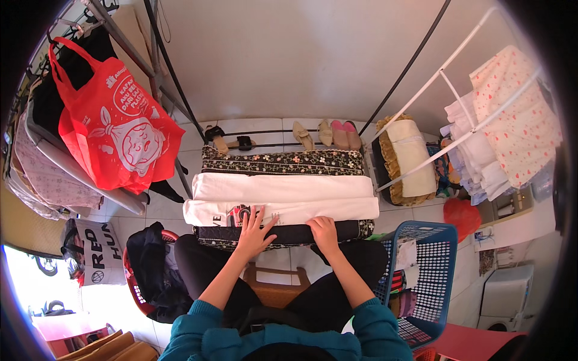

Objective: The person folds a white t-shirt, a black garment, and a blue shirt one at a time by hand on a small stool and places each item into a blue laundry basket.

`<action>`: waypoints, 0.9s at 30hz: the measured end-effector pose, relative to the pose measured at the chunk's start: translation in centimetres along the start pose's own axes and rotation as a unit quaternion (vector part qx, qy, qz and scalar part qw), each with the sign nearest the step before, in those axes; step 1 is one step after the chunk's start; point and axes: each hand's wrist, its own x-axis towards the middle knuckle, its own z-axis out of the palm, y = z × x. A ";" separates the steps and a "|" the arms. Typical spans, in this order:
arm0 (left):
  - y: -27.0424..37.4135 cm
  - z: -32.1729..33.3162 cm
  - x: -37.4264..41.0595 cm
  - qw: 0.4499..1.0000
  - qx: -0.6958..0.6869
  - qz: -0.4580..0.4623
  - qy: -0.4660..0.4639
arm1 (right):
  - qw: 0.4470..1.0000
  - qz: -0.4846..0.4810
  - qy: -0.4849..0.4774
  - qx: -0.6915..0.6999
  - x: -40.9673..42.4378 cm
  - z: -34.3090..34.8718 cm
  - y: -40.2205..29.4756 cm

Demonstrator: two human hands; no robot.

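A white garment (289, 189) with a printed red vehicle and dark lettering is laid out lengthwise, folded into long bands. It rests on a padded surface with a black floral cover (284, 161) in front of my knees. My left hand (256, 234) lies flat across the garment's near edge, fingers spread over the print. My right hand (323, 232) is at the same edge farther right, its fingers bent over the cloth. The right thumb is hidden, so a pinch there cannot be made out.
To the left, a red shopping bag (122, 126) hangs on a clothes rack, above a red basket (143, 302) of dark clothes. A blue plastic basket (440, 280) holding folded items stands right. Shoes (303, 135) line the wall. A white rail (431, 160) crosses beside a rolled cream cloth (408, 158).
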 end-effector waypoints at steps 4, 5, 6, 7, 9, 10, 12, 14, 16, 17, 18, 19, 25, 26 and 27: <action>0.3 -0.6 0.1 0.999 0.029 -0.014 -0.037 | 0.998 0.004 -0.051 0.032 -0.7 -0.4 1.7; 0.7 -0.9 0.4 0.999 0.021 -0.017 -0.041 | 0.997 0.004 -0.061 0.043 -0.7 -0.7 1.8; 1.4 -1.6 1.0 0.999 0.013 -0.021 -0.044 | 0.999 0.014 -0.024 0.039 -0.3 -1.1 1.3; 2.0 -1.9 1.5 0.998 0.003 -0.028 -0.049 | 0.999 0.025 0.011 0.037 0.3 -1.1 0.1; 3.1 -0.9 2.6 0.998 -0.033 0.014 0.047 | 0.998 0.035 0.047 0.022 1.0 -0.6 -1.2; 2.9 0.2 3.4 0.996 -0.060 0.022 0.064 | 0.998 0.033 0.051 0.011 1.4 -0.2 -1.5; 2.9 1.5 4.8 0.987 -0.041 0.029 0.152 | 0.999 0.038 0.027 0.004 1.4 0.1 -1.5; 1.9 1.5 6.6 0.986 -0.071 0.010 0.151 | 0.997 0.058 0.058 -0.006 1.5 0.5 -0.7; 1.2 1.5 8.3 0.983 -0.075 -0.004 0.166 | 0.993 0.084 0.083 -0.014 2.3 0.5 0.1; 1.0 1.3 8.9 0.989 -0.077 -0.023 0.124 | 0.990 0.102 0.094 -0.018 3.1 0.4 1.0; 1.0 0.8 9.5 0.993 -0.077 -0.041 0.081 | 0.987 0.121 0.105 -0.022 3.8 0.3 1.9; 0.9 0.6 9.9 0.995 -0.078 -0.056 0.038 | 0.989 0.128 0.066 -0.023 3.8 0.3 3.2; 0.4 2.8 10.2 0.987 -0.078 -0.109 0.085 | 0.986 0.161 -0.029 0.032 4.1 0.2 7.0; 0.4 3.3 10.0 0.987 -0.060 -0.086 0.121 | 0.988 0.154 -0.015 0.024 4.0 0.3 7.1; 0.6 3.7 9.8 0.985 -0.043 -0.064 0.157 | 0.989 0.148 -0.003 0.017 3.8 0.5 7.1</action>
